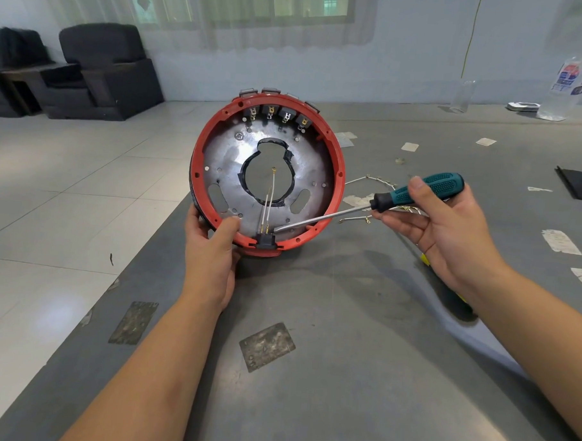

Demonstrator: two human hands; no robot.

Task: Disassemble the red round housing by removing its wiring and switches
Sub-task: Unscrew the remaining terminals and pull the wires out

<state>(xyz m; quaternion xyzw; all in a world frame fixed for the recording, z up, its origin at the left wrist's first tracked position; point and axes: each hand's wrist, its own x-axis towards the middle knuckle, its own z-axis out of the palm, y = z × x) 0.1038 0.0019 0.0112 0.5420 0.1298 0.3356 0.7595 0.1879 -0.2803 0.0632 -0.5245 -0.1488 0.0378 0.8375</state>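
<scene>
While my left thumb clamps the rim, I'm levering at the bottom switch.

With my right hand's [444, 227] fingers curled round the green-handled screwdriver [417, 192] and its blade tip laid against the black switch [266, 240] at the low edge, my left hand [211, 247] grips the red round housing [336, 155], which is tilted up on the grey table [343, 372]. Two thin leads [267, 206] run up from that switch; four more switches [277, 113] sit along the top. Freed wires [374, 182] lie just behind on the table. I judge the wiring partly stripped; next I need a careful pry at the terminals without slipping toward my thumb.
</scene>
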